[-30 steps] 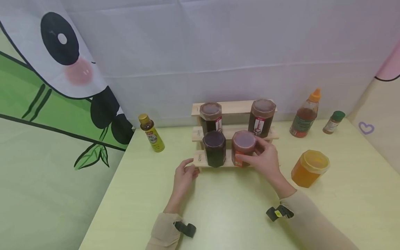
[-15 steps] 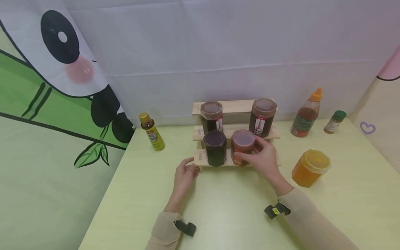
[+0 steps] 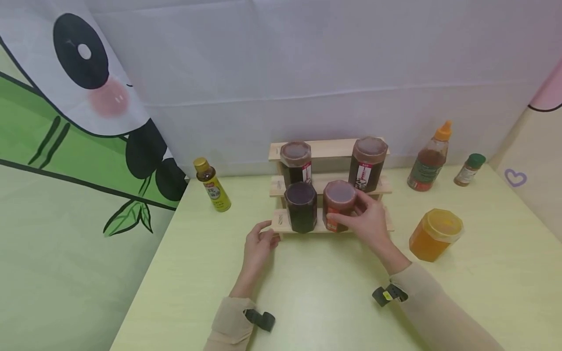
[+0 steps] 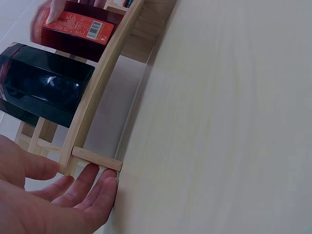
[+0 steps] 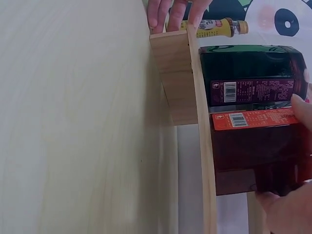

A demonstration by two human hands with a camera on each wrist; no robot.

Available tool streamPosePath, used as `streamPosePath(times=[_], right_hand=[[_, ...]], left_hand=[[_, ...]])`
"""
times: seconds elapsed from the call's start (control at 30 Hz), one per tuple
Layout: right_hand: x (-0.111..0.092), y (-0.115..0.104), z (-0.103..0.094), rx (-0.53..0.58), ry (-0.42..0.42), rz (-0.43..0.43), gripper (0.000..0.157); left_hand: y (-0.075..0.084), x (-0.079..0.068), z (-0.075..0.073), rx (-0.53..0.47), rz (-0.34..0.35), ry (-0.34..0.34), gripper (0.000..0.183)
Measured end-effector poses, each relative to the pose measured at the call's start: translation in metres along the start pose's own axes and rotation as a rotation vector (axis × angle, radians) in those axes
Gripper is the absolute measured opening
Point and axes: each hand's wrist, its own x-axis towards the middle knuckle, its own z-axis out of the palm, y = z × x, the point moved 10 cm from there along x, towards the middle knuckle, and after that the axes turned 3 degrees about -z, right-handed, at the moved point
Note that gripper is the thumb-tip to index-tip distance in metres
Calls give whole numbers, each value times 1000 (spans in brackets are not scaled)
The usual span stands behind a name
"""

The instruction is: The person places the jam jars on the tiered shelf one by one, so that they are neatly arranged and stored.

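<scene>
On the lowest step of a three-tier wooden rack (image 3: 281,221), the right hand (image 3: 372,223) grips a reddish-brown jar (image 3: 340,197) with an orange label, thumb in front and fingers behind. The jar stands upright at the step, as the right wrist view also shows. Just left of it, a dark jar (image 3: 301,207) stands on the same step, a narrow gap between them. The left hand (image 3: 258,248) holds the rack's lower left end; in the left wrist view its thumb (image 4: 41,166) lies at the board's edge and its fingers (image 4: 100,195) curl against the end piece.
Two more dark jars, one left (image 3: 296,163) and one right (image 3: 369,164), stand on the rack's middle step. A yellow-labelled bottle (image 3: 212,185) is at left. To the right are a honey jar (image 3: 434,236), an orange-capped squeeze bottle (image 3: 429,163) and a small green-capped bottle (image 3: 469,170).
The right hand has shifted the reddish-brown jar slightly left, nearer the dark jar. The left hand stays at the rack's end.
</scene>
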Motion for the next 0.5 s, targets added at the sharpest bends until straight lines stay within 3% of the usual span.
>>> streamPosePath(times=[0.23, 0.5], right_hand=[[0, -1, 0, 2, -13, -15, 84], [0, -3, -4, -12, -10, -29, 93]], left_hand=[[-26, 16, -2, -22, 6, 6, 33], [-27, 16, -4, -4, 14, 21, 33]])
